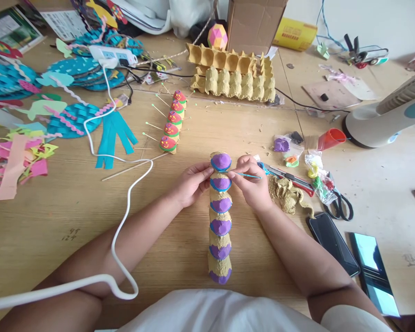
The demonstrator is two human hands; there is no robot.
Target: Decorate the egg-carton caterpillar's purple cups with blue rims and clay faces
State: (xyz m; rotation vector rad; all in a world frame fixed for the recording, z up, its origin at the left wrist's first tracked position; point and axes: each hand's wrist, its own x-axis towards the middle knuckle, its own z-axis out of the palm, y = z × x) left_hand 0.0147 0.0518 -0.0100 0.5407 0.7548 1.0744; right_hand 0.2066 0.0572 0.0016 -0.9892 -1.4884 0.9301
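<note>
Prob. the edging step: L hand [193, 185] fingers clamped on far end of egg-carton strip [220, 240], mid-tabletop [180, 258]; R hand [255, 186] fingers pinch blue strand [247, 175] by far purple cap [221, 161]. Next likely needs light pressing along rim.

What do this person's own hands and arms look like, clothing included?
Both the left hand and right hand are ungloved, with no rings, watch or bracelet visible. The forearms are bare. A loose, pale short sleeve shows on the right arm, matching the plain pale shirt; the left sleeve is out of view.
</note>
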